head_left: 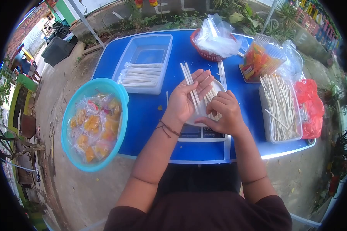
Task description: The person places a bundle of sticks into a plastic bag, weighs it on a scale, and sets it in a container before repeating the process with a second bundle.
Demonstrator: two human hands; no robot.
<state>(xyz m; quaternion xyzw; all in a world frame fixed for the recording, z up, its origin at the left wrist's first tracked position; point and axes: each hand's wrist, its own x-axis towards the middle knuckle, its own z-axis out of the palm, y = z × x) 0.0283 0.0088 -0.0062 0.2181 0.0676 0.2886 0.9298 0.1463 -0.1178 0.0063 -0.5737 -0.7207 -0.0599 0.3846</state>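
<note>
My left hand [184, 98] is palm up, its thumb pressed over a few pale wooden sticks [189, 82] that lie across the palm. Close to its right, my right hand [225, 113] has curled fingers and its thumb held out to the side. Whatever its fingers may hold is hidden. Below both hands, a white plate [220, 85] with more sticks [209, 96] on it rests on a digital kitchen scale [204, 134]. The hands cover part of the plate and scale.
On the blue table [146, 127] are a clear bin [146, 50] of wrapped stick packs, a red basket [206, 54] of plastic bags, a container [258, 61] with orange pieces, a box of sticks [279, 107] and a red bag [310, 107]. A turquoise tub [124, 96] of bagged food stands left.
</note>
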